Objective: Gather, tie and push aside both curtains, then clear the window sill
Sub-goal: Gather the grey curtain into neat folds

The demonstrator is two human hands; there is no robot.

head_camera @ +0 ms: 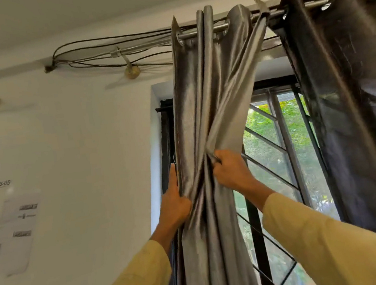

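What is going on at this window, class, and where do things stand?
A person in pale yellow sleeves is bunching the shiny silver-grey fabric curtain that hangs from the metal rod. The left hand grips its left edge and the right hand clutches the folds on the window side. No tie is on it yet. The dark brown curtain hangs loose, untouched. The sill is out of view.

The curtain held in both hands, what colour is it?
The curtain is shiny silver-grey, with no pattern; the head view shows it.
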